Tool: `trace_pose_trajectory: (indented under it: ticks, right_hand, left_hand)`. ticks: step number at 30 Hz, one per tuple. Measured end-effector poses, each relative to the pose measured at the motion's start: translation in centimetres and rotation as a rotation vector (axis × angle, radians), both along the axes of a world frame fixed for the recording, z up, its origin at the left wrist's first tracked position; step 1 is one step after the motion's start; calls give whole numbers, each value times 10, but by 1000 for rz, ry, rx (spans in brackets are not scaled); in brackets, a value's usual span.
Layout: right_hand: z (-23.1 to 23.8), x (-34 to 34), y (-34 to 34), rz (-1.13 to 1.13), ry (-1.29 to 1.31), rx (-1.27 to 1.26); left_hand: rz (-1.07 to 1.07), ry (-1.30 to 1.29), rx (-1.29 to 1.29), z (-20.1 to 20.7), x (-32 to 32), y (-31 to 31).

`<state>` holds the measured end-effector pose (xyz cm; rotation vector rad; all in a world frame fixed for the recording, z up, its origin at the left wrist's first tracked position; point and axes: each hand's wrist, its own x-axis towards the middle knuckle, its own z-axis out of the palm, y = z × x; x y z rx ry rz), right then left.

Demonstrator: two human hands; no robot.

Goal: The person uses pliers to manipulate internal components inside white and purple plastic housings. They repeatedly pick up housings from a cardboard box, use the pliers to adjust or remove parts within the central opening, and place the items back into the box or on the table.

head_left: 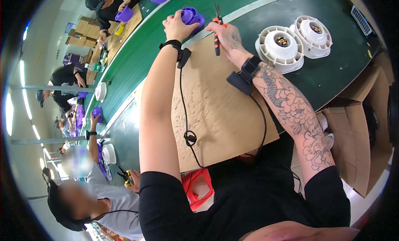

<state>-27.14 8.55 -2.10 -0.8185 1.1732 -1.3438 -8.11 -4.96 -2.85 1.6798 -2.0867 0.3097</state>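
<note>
My left hand (178, 27) reaches to the far edge of the work place, its fingers closed round the side of a purple round plastic housing (192, 17). Held in my right hand (229, 38) is a pair of pliers (216, 44) with orange and black handles, the dark jaws pointing away from me. Two white round fan housings with ribbed rims, one (281, 49) nearer and one (311, 36) behind it, stand to the right of my right hand. Copper windings show in their centres. Under my forearms lies a sheet of brown cardboard (224, 112).
A green conveyor belt (145, 49) runs past the far side of the bench. An open cardboard box (347, 137) is at the right. To my left a co-worker's hand touches another purple housing (97, 115); the other hand holds yellow-handled pliers (126, 175). Thin cables hang from my wrist devices.
</note>
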Motion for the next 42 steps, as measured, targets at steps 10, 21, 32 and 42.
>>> trace_pose_trajectory:
  ticks: [10,21,32,42]
  right_hand:
    - [-14,3,-7,-23,211,4]
    - [7,4,10,42,485,31]
    - [7,8,17,32,525,-50]
    - [48,-7,59,251,-23,-276]
  left_hand:
    - [254,-99,-66,3,-15,-75]
    - [469,27,-150,-18,41,-125]
    - [-400,272,124,27,35,104]
    - [-595,195,614,26,-9,331]
